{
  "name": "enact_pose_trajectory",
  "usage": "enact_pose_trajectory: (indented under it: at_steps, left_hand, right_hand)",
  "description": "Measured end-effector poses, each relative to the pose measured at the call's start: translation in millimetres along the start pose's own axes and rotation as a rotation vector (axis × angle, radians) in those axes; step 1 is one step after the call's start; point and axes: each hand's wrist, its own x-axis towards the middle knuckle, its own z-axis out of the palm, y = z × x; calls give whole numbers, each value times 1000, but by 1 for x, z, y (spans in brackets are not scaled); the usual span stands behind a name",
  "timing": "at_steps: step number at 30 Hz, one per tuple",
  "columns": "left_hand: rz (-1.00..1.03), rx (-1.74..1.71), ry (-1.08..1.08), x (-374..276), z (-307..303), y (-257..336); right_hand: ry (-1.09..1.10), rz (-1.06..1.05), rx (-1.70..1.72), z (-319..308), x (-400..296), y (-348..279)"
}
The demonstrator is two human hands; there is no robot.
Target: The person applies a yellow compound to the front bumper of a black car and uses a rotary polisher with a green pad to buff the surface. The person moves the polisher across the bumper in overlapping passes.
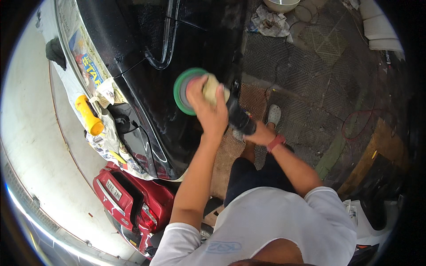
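Note:
With both hands I hold a rotary polisher, its black handle slanting down to the right from a pale-covered head. My left hand grips the head, just behind the round green polishing pad. Around the rear of the handle is my right hand, below which a red band circles the wrist. The pad lies over a glossy black car body panel that carries whitish smears; its contact face is hidden. Hands and tool are slightly blurred.
Newspaper masking lines the panel's left side, near a yellow bottle lying on its side. A red car stands lower left. Patterned floor tiles bear crumpled newspaper, a bowl and a red cord.

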Motion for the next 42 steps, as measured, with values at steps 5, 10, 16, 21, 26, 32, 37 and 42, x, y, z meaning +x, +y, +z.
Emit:
enact_pose_trajectory:
  at_steps: [5,10,16,21,26,32,37,42]
  left_hand:
    - [218,-83,96,123,59,10]
    - [212,-86,58,152,69,17]
    - [31,58,-6,20,3,4]
    - [-75,139,-69,-40,-18,9]
    - [84,102,-113,38,26,12]
    - [331,-38,71,175,91,14]
    - [305,24,-78,171,99,18]
    - [161,96,-186,51,35,3]
  right_hand:
    - [173,-12,-165,-94,59,-97]
    - [158,-3,-113,-108,80,-104]
    - [45,-186,207,-6,8,-34]
    - [-57,-25,-227,53,-25,52]
    - [25,0,81,-2,22,10]
    - [80,-45,96,-97,99,-85]
    - [74,-17,300,-62,94,-76]
    - [187,18,123,26,13,-26]
